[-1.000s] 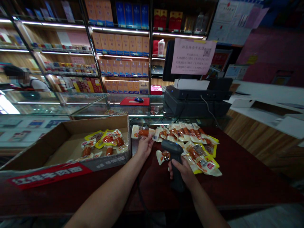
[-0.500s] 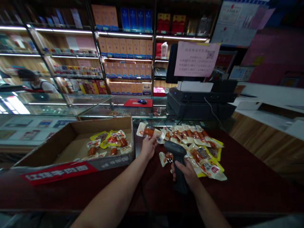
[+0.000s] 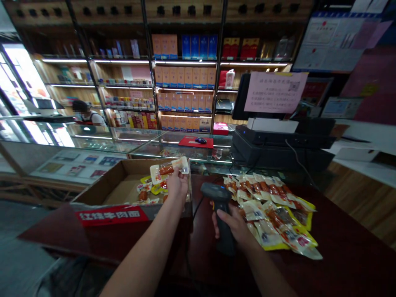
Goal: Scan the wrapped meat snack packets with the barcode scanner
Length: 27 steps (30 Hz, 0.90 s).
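Observation:
Pinched in my left hand (image 3: 178,184) is a clear-and-white packaged sausage (image 3: 166,169), held above the right side of an open cardboard box (image 3: 108,181). Inside that box lie several more packs (image 3: 144,194), some with yellow edges. My right hand (image 3: 230,220) is wrapped round the handle of a dark barcode scanner (image 3: 223,214), its head pointing left toward the box. Just right of the scanner, a pile of packaged sausages (image 3: 272,206) spreads over the dark red table (image 3: 204,247). The scanner partly hides the fingers of my right hand.
A monitor with a pink paper sign (image 3: 274,93) stands on a black cash drawer (image 3: 278,144) behind the pile. A mouse (image 3: 200,140) rests on a red mat on the glass counter (image 3: 148,144). Another person (image 3: 88,113) is at the far left, before stocked shelves.
My left hand has carried the packaged sausage left, from beside the pile to over the box. The scanner has shifted slightly left in my right hand. The view has turned left.

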Motion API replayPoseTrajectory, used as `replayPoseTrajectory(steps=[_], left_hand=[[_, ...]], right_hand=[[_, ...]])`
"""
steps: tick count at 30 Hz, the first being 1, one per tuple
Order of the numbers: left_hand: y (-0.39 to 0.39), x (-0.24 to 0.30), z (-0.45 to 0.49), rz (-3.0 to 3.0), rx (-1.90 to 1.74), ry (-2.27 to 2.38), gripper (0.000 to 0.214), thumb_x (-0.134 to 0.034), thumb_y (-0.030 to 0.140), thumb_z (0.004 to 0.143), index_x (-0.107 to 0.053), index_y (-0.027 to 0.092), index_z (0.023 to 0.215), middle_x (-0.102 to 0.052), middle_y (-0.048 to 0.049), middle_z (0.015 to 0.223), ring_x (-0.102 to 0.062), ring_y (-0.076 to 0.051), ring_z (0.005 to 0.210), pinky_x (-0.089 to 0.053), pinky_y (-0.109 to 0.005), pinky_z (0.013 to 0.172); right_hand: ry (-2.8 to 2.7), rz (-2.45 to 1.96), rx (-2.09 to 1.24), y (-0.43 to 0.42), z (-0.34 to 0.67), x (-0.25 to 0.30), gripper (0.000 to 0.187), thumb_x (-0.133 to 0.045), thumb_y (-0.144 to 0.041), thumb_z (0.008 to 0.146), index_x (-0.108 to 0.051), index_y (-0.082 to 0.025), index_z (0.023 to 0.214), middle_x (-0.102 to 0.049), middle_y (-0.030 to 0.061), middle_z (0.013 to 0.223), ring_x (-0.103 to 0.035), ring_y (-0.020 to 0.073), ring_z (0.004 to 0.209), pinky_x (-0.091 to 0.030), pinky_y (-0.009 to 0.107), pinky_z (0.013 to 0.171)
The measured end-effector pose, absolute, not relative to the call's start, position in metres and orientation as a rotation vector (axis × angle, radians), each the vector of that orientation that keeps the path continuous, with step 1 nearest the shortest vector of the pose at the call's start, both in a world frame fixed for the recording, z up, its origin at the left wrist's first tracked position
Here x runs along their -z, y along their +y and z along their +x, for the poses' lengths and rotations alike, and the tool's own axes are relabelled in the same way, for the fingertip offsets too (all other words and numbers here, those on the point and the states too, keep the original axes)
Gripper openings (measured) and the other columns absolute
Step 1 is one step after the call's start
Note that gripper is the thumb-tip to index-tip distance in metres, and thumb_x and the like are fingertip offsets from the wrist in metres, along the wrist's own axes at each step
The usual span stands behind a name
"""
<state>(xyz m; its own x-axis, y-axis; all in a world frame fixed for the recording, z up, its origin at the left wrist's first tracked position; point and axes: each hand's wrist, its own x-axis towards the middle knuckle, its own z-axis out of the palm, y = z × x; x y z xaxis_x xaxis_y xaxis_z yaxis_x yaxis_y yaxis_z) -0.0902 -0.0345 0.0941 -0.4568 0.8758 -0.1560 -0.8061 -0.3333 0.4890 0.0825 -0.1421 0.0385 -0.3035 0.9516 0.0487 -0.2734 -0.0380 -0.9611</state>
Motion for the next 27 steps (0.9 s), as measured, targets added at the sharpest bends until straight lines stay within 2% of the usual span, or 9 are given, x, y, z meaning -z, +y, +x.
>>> replayPoseTrajectory(steps=[4,7,9,11,13,16,19,22,27], left_hand=[[-0.040,-0.094,-0.123,0.045,-1.993,0.619,0.023,-0.041,0.024,0.090,-0.054,0.019,0.108,-0.059,-0.0091,0.116,-0.056,-0.013,0.109,-0.048,-0.024,0.088],[-0.046,-0.094,-0.138,-0.012,-1.955,0.614,0.056,-0.036,0.047,0.088,-0.037,0.010,0.130,-0.038,-0.0200,0.138,-0.039,-0.019,0.128,-0.041,-0.025,0.097],[-0.048,-0.094,-0.141,-0.010,-1.912,0.608,0.072,-0.035,0.053,0.085,-0.023,0.005,0.137,-0.026,-0.0240,0.144,-0.030,-0.022,0.133,-0.038,-0.027,0.100],[-0.050,-0.095,-0.139,0.023,-1.902,0.592,0.073,-0.035,0.052,0.086,-0.017,0.006,0.139,-0.022,-0.0241,0.145,-0.029,-0.022,0.133,-0.037,-0.028,0.101],[-0.052,-0.094,-0.129,0.063,-1.917,0.588,0.064,-0.038,0.048,0.086,-0.023,0.010,0.136,-0.025,-0.0221,0.144,-0.033,-0.022,0.131,-0.039,-0.029,0.100],[-0.055,-0.089,-0.104,0.153,-1.940,0.587,0.037,-0.043,0.039,0.086,-0.045,0.016,0.116,-0.044,-0.0167,0.131,-0.051,-0.019,0.117,-0.044,-0.029,0.094],[-0.058,-0.076,-0.068,0.405,-1.858,0.589,0.012,-0.054,0.027,0.080,-0.054,0.016,0.086,-0.062,-0.0076,0.097,-0.063,-0.014,0.088,-0.048,-0.028,0.083],[-0.058,-0.056,-0.027,0.789,-1.510,0.658,0.014,-0.064,0.026,0.070,-0.057,0.015,0.072,-0.064,-0.0042,0.075,-0.062,-0.013,0.069,-0.048,-0.026,0.068],[-0.052,-0.020,0.030,1.427,-0.968,0.940,0.018,-0.072,0.023,0.057,-0.062,0.014,0.069,-0.062,-0.0027,0.062,-0.056,-0.013,0.056,-0.043,-0.024,0.056]], right_hand=[[-1.273,-0.775,-1.574,-0.138,0.059,-0.046,0.033,-0.066,-0.043,0.071,-0.054,-0.016,0.084,-0.060,-0.0028,0.056,-0.053,0.0099,0.038,-0.045,0.021,0.037],[-1.287,-0.741,-1.601,-0.140,0.048,-0.050,0.033,-0.067,-0.043,0.070,-0.052,-0.017,0.084,-0.060,-0.0034,0.056,-0.053,0.0098,0.036,-0.043,0.020,0.035],[-1.292,-0.728,-1.605,-0.142,0.045,-0.051,0.033,-0.067,-0.043,0.069,-0.052,-0.017,0.082,-0.059,-0.0039,0.055,-0.053,0.0099,0.036,-0.043,0.020,0.034],[-1.296,-0.727,-1.595,-0.143,0.045,-0.051,0.032,-0.067,-0.043,0.070,-0.052,-0.017,0.080,-0.058,-0.0040,0.054,-0.053,0.0100,0.036,-0.043,0.020,0.035],[-1.296,-0.742,-1.576,-0.144,0.049,-0.050,0.031,-0.066,-0.043,0.070,-0.053,-0.016,0.079,-0.058,-0.0036,0.054,-0.052,0.0099,0.037,-0.044,0.021,0.036],[-1.280,-0.789,-1.533,-0.145,0.064,-0.044,0.031,-0.065,-0.043,0.071,-0.055,-0.017,0.084,-0.060,-0.0031,0.057,-0.053,0.0102,0.038,-0.045,0.022,0.038],[-1.216,-0.856,-1.450,-0.145,0.088,-0.035,0.032,-0.067,-0.042,0.070,-0.055,-0.019,0.089,-0.060,-0.0038,0.057,-0.053,0.0111,0.039,-0.047,0.024,0.038],[-1.096,-0.916,-1.329,-0.149,0.117,-0.025,0.032,-0.069,-0.043,0.070,-0.055,-0.019,0.087,-0.060,-0.0037,0.057,-0.053,0.0119,0.040,-0.048,0.025,0.039],[-0.883,-0.901,-1.174,-0.157,0.155,-0.010,0.029,-0.070,-0.042,0.068,-0.056,-0.018,0.078,-0.060,-0.0022,0.057,-0.053,0.0117,0.040,-0.047,0.025,0.039]])
